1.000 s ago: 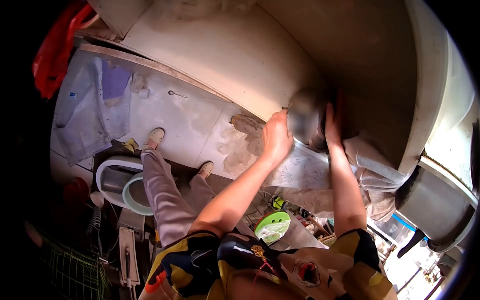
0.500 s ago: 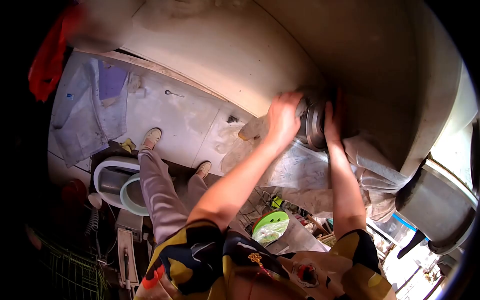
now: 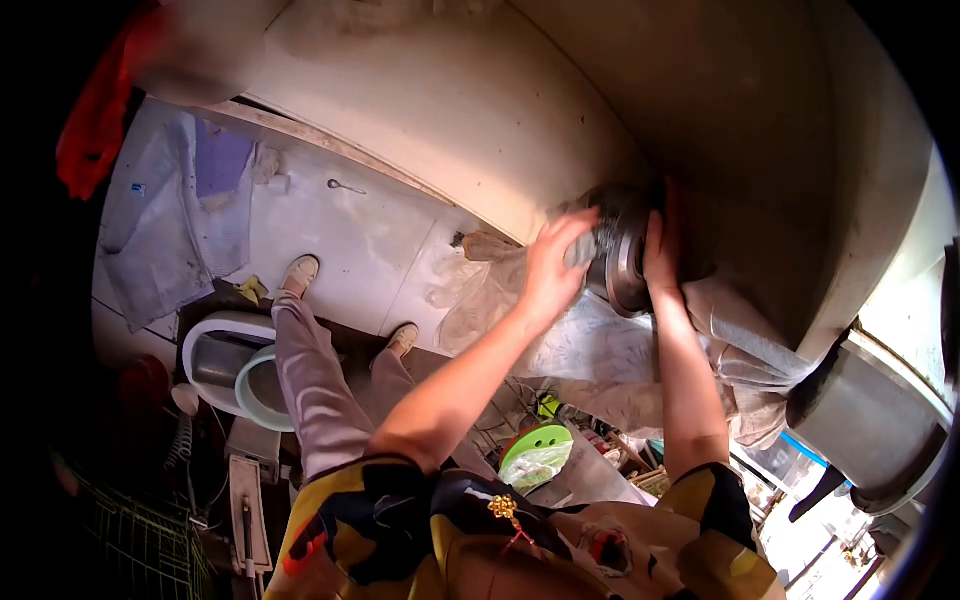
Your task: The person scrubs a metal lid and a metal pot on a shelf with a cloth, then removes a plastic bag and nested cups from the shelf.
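Note:
A dark metal pot (image 3: 620, 232) with a shiny rim (image 3: 628, 270) lies tilted on its side, close to the pale panel. My left hand (image 3: 553, 262), blurred by motion, has its fingers curled round a grey scrubbing pad (image 3: 580, 247) beside the pot's dark wall. On the other side, my right hand (image 3: 660, 252) grips the pot at its rim, with the fingers partly lost in shadow. Crumpled translucent plastic sheeting (image 3: 590, 335) lies beneath the pot and my forearms.
Pale panels (image 3: 430, 120) rise beyond my hands. A spoon (image 3: 346, 187) lies on the tiled floor (image 3: 330, 235). A white basin (image 3: 205, 345) and a pale green bucket (image 3: 250, 385) stand beside my leg. At the right is a large metal pot (image 3: 865, 395); a green strainer (image 3: 535, 450) lies nearer my body.
My left hand has moved down and left along the pot with the grey pad. The pot has shifted slightly, showing more of its dark side. My right hand stays at the rim.

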Motion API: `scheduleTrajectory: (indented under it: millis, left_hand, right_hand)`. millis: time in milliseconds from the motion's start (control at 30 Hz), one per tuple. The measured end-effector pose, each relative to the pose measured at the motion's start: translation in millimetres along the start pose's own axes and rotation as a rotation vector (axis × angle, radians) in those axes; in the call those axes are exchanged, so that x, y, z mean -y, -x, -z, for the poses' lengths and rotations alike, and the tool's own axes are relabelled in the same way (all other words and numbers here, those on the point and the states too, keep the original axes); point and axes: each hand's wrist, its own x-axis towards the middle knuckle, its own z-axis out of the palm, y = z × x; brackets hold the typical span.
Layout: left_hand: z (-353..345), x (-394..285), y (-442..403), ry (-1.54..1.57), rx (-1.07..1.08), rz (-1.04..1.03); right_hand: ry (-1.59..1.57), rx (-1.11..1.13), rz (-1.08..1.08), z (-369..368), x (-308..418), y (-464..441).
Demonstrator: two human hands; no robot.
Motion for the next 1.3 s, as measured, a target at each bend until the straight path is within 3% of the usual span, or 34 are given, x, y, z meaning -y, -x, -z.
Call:
scheduleTrajectory:
  millis: [133,233,433,500,567,667,800,867,933,1067,1200,1300]
  left_hand:
    - [-2,-3,22,-0.003,-0.022,-0.014]
    - [-2,9,-33,-0.048,0.032,-0.081]
    - [-12,12,-100,-0.103,0.297,0.049]
    - [-5,11,-73,-0.083,0.145,-0.084]
    - [8,2,-33,-0.025,0.104,-0.017]
    - [10,3,13,-0.019,0.051,-0.099]
    - [-5,10,-2,-0.036,-0.034,-0.086]
    - [-9,20,-42,-0.061,-0.104,0.098]
    - [-9,21,-82,-0.205,0.139,0.114]
    - [-14,32,-99,-0.200,0.339,0.136]
    - [-8,16,-13,-0.273,-0.149,0.134]
    - [-17,6,53,-0.177,-0.245,0.238]
  right_hand:
    - [0.016,0.004,-0.014,2,3,1]
    - [0.035,0.005,-0.005,1,1,0]
    - [0.019,0.007,-0.037,2,5,-1]
    - [0.022,0.003,-0.041,1,7,-2]
    - [-0.001,-0.009,-0.017,-3,4,-4]
    - [-0.017,0.008,-0.020,-4,-1,-2]
    - [0.028,-0.008,-0.007,-1,2,-3]
    - [0.029,-0.015,-0.014,-3,0,0]
    - [0.018,-0.022,-0.025,-6,-1,1]
    - [0.049,-0.013,-0.074,-3,1,0]
    - [0.037,-0.055,-0.013,-5,2,-7]
    - [-0.009,-0.020,-0.002,-8,-5,0]
